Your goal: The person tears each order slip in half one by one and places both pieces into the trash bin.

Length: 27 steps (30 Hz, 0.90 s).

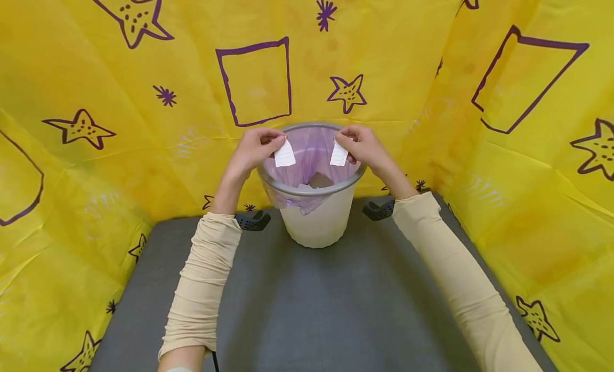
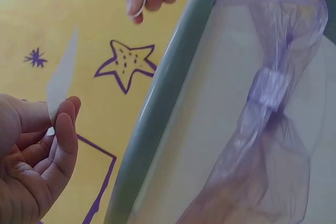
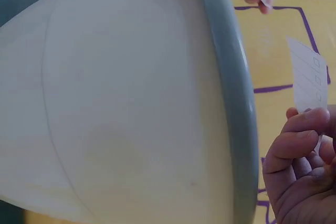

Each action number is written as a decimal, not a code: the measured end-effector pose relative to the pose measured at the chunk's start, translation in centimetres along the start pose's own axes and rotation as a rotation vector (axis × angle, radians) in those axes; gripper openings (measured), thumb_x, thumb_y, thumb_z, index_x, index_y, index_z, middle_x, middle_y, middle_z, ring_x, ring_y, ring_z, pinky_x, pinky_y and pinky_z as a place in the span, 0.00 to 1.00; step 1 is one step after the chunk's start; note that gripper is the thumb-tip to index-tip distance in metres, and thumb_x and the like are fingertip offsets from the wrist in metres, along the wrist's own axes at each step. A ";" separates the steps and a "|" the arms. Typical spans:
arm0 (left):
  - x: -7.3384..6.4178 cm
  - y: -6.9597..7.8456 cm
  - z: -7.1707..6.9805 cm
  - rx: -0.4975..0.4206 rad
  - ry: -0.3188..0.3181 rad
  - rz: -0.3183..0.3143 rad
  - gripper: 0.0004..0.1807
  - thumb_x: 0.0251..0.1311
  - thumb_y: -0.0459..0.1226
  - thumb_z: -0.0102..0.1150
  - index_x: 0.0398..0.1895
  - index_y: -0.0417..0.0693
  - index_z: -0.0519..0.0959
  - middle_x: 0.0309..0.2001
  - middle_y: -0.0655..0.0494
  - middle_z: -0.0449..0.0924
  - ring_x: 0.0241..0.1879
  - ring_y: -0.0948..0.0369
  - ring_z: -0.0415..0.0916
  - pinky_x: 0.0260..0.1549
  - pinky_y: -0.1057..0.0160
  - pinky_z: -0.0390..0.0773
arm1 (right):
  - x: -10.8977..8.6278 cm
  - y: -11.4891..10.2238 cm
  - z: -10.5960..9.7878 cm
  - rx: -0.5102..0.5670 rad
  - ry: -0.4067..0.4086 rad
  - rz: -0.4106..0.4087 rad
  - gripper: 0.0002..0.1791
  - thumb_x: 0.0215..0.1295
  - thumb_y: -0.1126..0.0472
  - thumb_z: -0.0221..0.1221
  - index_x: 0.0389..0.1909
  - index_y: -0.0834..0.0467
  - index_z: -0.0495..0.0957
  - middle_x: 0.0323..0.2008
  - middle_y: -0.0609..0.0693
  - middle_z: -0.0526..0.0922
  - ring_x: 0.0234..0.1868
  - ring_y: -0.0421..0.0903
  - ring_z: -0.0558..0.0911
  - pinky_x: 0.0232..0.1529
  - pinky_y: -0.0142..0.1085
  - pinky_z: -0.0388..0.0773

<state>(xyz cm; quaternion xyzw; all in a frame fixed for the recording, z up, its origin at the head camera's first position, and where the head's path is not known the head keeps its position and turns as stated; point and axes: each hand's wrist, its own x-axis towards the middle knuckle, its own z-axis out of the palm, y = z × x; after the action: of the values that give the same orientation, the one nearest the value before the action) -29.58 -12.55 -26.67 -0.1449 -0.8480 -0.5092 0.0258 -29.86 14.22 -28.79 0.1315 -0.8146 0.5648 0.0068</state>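
Note:
My left hand pinches a small piece of white paper between thumb and fingers, over the left rim of a trash bin. Over the right side of the same bin, my right hand pinches another piece of paper. Printed lines and small boxes show on the right piece in the right wrist view. The bin is white with a grey rim and a thin purple bag lining it. Some paper scraps lie inside; the bottom is hidden.
The bin stands on a grey table, close to the back wall. Yellow cloth with purple drawings surrounds the table at the back and both sides. In the left wrist view, the bag is knotted outside the rim.

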 end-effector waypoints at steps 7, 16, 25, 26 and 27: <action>0.3 0.6 1.2 0.103 -0.051 -0.001 0.26 0.69 0.47 0.53 0.62 0.40 0.72 0.58 0.41 0.76 0.56 0.50 0.74 0.59 0.53 0.74 | 0.5 -0.2 1.9 -0.283 0.041 -0.086 0.22 0.73 0.52 0.50 0.58 0.64 0.71 0.48 0.62 0.77 0.46 0.56 0.79 0.50 0.45 0.78; 0.0 1.1 2.1 0.228 -0.041 0.060 0.35 0.69 0.54 0.49 0.69 0.41 0.62 0.70 0.42 0.64 0.71 0.47 0.60 0.68 0.45 0.63 | 0.1 -0.4 2.8 -0.508 0.088 -0.168 0.32 0.72 0.43 0.47 0.69 0.57 0.63 0.70 0.61 0.61 0.71 0.60 0.61 0.71 0.56 0.57; -0.2 1.2 2.8 0.485 0.038 0.111 0.49 0.60 0.72 0.28 0.70 0.47 0.64 0.73 0.45 0.60 0.76 0.47 0.48 0.73 0.40 0.44 | -0.3 -0.6 2.9 -0.688 0.074 -0.212 0.36 0.70 0.38 0.45 0.72 0.54 0.59 0.73 0.60 0.57 0.73 0.60 0.59 0.72 0.56 0.55; -0.3 1.1 2.8 0.572 0.066 0.105 0.48 0.60 0.72 0.28 0.71 0.48 0.63 0.75 0.45 0.56 0.77 0.47 0.43 0.73 0.38 0.39 | -0.5 -0.6 2.9 -0.749 0.077 -0.222 0.37 0.70 0.36 0.45 0.73 0.53 0.59 0.74 0.61 0.55 0.73 0.61 0.58 0.72 0.57 0.54; -0.5 1.1 2.8 0.657 0.092 0.097 0.48 0.61 0.72 0.29 0.72 0.50 0.61 0.76 0.45 0.52 0.78 0.46 0.38 0.72 0.35 0.35 | -0.6 -0.5 3.0 -0.812 0.082 -0.233 0.37 0.69 0.35 0.44 0.73 0.51 0.58 0.75 0.61 0.53 0.74 0.62 0.56 0.72 0.58 0.53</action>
<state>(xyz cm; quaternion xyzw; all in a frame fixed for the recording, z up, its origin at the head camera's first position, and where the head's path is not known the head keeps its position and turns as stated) -28.55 -9.73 -27.19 -0.1460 -0.9568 -0.2129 0.1335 -28.76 11.41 -29.47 0.1869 -0.9497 0.1984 0.1541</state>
